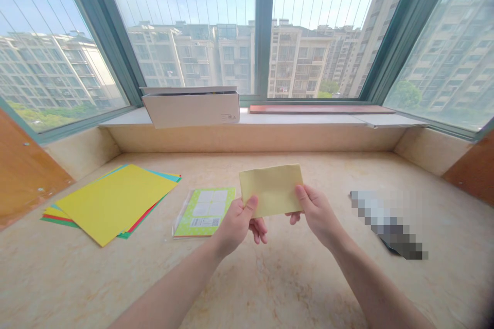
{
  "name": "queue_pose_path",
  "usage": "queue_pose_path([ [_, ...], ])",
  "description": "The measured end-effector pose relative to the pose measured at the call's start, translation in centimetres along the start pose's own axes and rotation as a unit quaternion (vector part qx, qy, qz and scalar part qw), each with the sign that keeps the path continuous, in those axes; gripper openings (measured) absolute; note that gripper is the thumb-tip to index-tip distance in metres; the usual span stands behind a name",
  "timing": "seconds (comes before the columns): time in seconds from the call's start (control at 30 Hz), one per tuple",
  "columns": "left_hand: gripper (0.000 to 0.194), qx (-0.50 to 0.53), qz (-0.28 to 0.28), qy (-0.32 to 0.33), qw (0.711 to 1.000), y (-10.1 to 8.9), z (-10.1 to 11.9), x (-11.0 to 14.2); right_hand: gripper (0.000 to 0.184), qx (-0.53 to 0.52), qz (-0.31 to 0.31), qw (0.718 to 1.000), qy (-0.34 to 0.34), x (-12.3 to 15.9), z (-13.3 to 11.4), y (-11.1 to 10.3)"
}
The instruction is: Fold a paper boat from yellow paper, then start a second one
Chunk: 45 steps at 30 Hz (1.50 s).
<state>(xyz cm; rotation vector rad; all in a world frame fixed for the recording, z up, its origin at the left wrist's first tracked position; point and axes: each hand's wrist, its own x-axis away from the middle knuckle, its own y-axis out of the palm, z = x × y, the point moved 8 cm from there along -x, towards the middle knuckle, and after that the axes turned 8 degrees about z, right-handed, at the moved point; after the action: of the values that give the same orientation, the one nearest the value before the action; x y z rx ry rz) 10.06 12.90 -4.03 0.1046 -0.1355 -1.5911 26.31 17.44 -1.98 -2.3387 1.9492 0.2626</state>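
left hand (238, 222), right hand (317, 213), pinching yellow paper (271, 188)

The single head-worn camera is looking forward and slightly down across the marble ledge (270, 277), facing the bay window (266, 25). It is sitting close above the forearms, viewing wide, with edges curving.

Two hands, left (236, 222) and right (316, 212), one folded yellow paper (271, 187), one coloured paper stack (111, 201), one green packet (204, 212), one white box (192, 107).
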Motion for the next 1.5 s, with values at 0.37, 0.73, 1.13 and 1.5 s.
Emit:
queue_pose_path([
  [0.37,0.053,-0.013,0.142,0.079,0.987,-3.6,2.6,-0.5,0.051,0.039,-0.049,0.998,-0.021,0.3,0.6,0.9],
  [0.73,0.05,0.005,0.159,0.077,0.984,-3.6,2.1,-0.3,0.053,0.042,-0.06,0.997,-0.007,0.4,0.6,0.8],
  [1.13,0.047,0.059,0.143,0.06,0.986,-3.9,1.3,-0.8,0.054,0.023,-0.065,0.997,0.026,0.5,1.3,1.1],
  [1.5,0.053,0.189,0.013,0.079,0.979,-2.0,3.0,-0.4,0.035,-0.125,-0.021,0.979,0.156,0.1,2.8,0.2],
])
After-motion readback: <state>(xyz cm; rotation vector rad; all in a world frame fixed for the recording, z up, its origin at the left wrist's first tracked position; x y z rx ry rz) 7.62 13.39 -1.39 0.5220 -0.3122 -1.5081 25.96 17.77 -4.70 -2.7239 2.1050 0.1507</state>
